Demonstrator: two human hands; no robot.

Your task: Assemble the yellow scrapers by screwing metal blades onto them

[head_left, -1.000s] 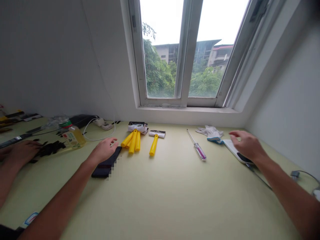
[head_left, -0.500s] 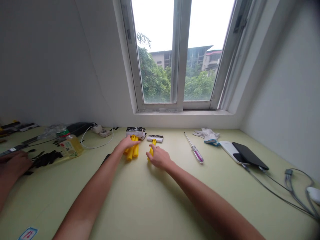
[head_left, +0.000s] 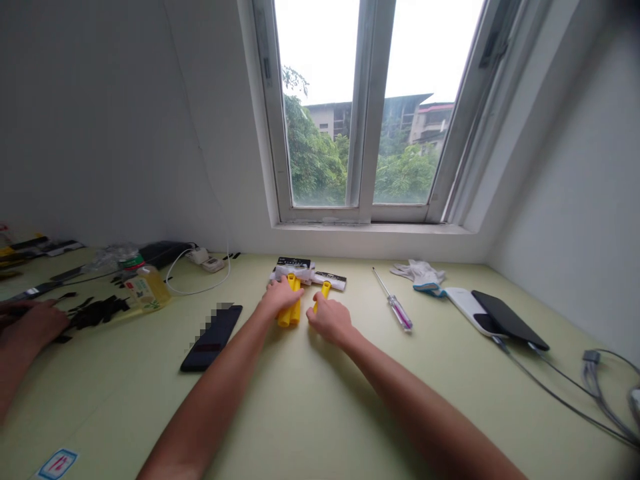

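Note:
Near the back of the table, my left hand (head_left: 278, 296) is closed around the yellow handles of a small stack of scrapers (head_left: 295, 309). Their wide heads, wrapped in black and white, point toward the window. Just right of the stack, my right hand (head_left: 331, 319) grips the yellow handle of a single scraper (head_left: 330, 281), which lies on the tabletop with its head close to the stacked ones. My fingers hide the lower part of that handle.
A screwdriver (head_left: 395, 303) lies to the right, with a glove (head_left: 420, 273), a white device (head_left: 470, 310) and a black phone (head_left: 510, 319) on cables beyond. Leftward are a dark phone (head_left: 213, 340), a drink bottle (head_left: 147, 287), black scraps (head_left: 100, 312) and another person's hand (head_left: 37, 323).
Both hands have shifted right with the scrapers, and the stack now sits nearer the single one. My right fingers have closed more around its handle. The dark phone beside my left arm is now uncovered.

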